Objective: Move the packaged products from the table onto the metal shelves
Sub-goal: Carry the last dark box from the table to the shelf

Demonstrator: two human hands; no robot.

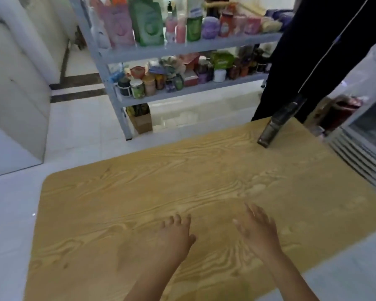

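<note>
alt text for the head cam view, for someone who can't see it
Two empty hands, left hand and right hand, hover open over a wooden table bearing one dark box; metal shelves beyond hold many products.

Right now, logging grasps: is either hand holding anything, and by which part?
Nothing is held. The left hand and right hand are open and empty above the table.

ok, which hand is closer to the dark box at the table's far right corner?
Right. The right hand hovers open over the near-middle of the table, below and slightly left of the dark box in the frame. The left hand sits further left, so farther away. Neither touches it.
</note>
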